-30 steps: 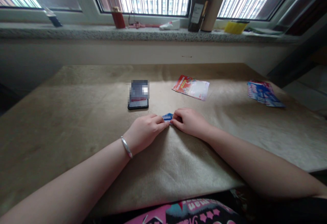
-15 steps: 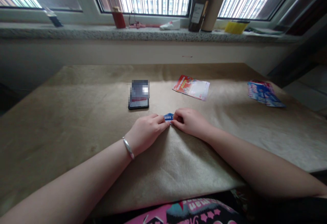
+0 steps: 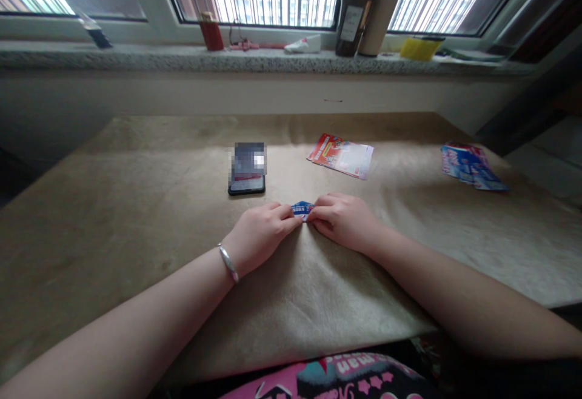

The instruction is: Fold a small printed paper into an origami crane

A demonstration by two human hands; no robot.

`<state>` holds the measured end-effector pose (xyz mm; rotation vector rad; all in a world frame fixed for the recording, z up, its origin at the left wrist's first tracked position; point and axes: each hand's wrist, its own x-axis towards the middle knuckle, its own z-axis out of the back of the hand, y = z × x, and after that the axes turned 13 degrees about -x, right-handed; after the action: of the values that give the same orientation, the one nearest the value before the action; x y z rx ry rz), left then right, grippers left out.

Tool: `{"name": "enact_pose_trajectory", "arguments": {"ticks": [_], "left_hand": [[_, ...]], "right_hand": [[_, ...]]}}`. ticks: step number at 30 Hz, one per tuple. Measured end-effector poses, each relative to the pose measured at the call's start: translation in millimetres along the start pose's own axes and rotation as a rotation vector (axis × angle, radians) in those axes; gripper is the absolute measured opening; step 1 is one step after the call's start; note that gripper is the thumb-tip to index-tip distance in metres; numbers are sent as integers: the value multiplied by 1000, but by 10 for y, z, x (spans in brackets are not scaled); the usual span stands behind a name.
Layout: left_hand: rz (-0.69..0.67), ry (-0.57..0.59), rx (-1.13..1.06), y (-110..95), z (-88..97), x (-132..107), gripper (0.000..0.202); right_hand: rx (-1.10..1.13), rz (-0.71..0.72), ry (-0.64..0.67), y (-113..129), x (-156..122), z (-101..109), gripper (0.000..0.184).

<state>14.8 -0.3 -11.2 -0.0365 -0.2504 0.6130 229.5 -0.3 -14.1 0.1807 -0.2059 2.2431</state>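
A small piece of folded blue printed paper lies on the table near its front edge, with white lettering and a pointed top. My left hand is closed on its left side, thumb and fingertips pressed together at the paper. On the right side my right hand pinches the paper with its fingers bent and the thumb below. Both hands rest low on the tabletop, and the fingers cover the paper's two ends. A silver bangle circles my left wrist.
Beyond my left hand a phone lies on the tan-covered table. Red-and-white printed leaflets lie farther back, and blue-and-red ones at the right. Above the far edge, the windowsill holds a dark jar and other items.
My right hand has shifted slightly right along the paper, and its fingers now lie flatter. More of the blue print shows between the hands. My left hand has stayed in place.
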Motion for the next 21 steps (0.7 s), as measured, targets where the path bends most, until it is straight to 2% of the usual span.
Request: {"name": "enact_pose_trajectory", "arguments": {"ticks": [11,21], "left_hand": [[22,41,39,-101,42,31,19],[84,-27,-106,-32,-30,-18,19]], "right_hand": [[-38,25,-3,18,9,24,22],[-5,-1,-11,-18,-2,-6,23]]}}
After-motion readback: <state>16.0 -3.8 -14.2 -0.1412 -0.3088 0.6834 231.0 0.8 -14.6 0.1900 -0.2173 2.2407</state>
